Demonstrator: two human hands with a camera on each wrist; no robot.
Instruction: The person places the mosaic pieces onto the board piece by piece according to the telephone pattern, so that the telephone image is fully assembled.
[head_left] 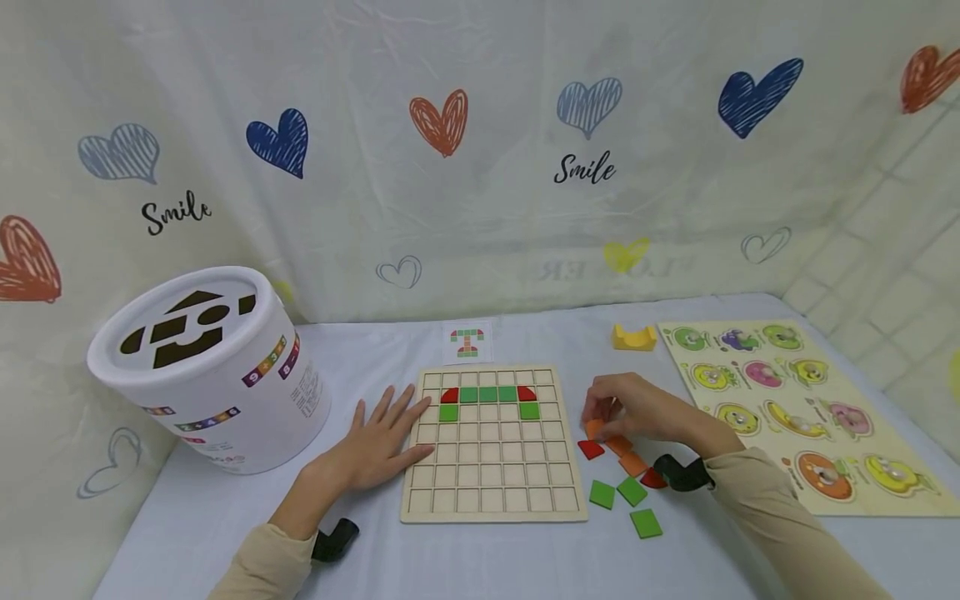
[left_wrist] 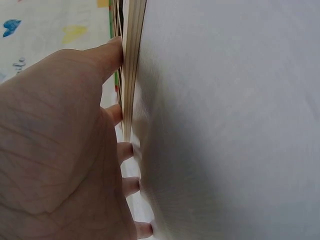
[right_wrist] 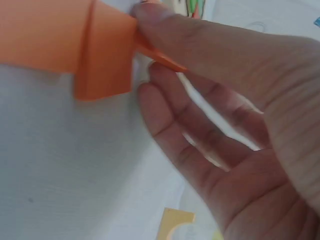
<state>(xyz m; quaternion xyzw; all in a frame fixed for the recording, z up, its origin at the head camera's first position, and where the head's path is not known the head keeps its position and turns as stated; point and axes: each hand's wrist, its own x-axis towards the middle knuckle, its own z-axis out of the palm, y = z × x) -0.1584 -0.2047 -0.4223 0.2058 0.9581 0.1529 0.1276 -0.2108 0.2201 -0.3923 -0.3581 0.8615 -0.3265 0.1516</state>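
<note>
A wooden grid board [head_left: 487, 475] lies in the middle, with a row of green squares [head_left: 488, 395], red quarter-round pieces at its ends and a green square below each. My left hand [head_left: 378, 446] rests at the board's left side, fingers spread, thumb and fingertips at the edge [left_wrist: 134, 50]. Right of the board, my right hand [head_left: 637, 407] pinches an orange tile [head_left: 595, 428] between thumb and fingers. More orange tiles [head_left: 633, 463], red quarter-round pieces [head_left: 590, 450] and green squares [head_left: 602, 493] lie loose below that hand.
A pattern card [head_left: 467, 342] sits behind the board. To the left stands a white bucket [head_left: 225, 417] with shaped slots in its lid. A yellow curved block [head_left: 634, 337] is at the back right, beside a fruit and vegetable puzzle board [head_left: 757, 450]. A heart-printed curtain hangs behind.
</note>
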